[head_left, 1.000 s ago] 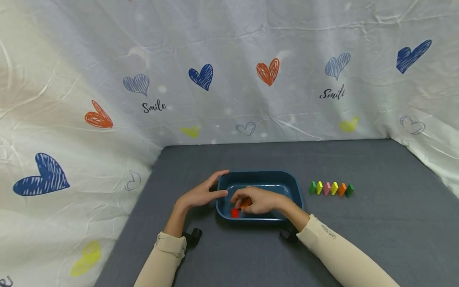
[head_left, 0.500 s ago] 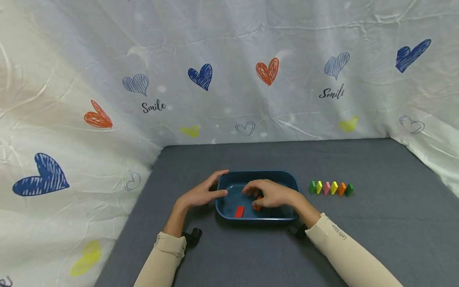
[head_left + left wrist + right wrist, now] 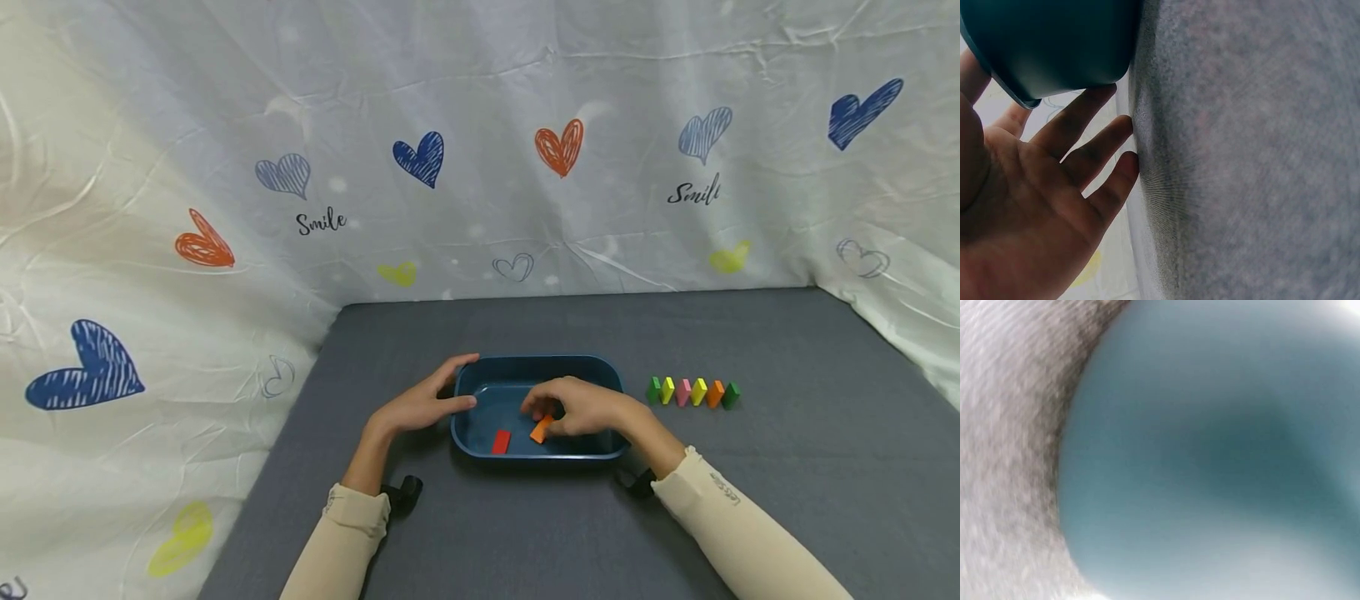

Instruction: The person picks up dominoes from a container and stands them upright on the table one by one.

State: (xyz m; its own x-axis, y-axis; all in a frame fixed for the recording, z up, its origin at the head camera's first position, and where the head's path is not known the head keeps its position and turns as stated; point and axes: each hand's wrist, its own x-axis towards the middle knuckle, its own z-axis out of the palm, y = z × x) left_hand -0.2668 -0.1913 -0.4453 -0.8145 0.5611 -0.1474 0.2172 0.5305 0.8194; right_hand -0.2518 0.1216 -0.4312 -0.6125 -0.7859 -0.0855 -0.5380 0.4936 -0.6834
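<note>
In the head view, a dark blue tray stands on the grey tabletop. Against its left end rests my left hand, fingers spread and fairly straight. The left wrist view shows that hand touching the outside wall of the tray. My right hand is inside the tray, its curled fingers and thumb pinching an orange domino block. A red domino block lies flat near the tray's front wall. Only the blurred tray wall fills most of the right wrist view; the hand is hidden there.
Right of the tray, several coloured domino blocks stand upright in a spaced row: green, yellow, pink and orange. A white curtain printed with hearts hangs behind and left of the table.
My right hand has moved right inside the tray, and the orange block has shifted right with it. The red block went from partly covered to fully visible. The left hand has stayed put.
</note>
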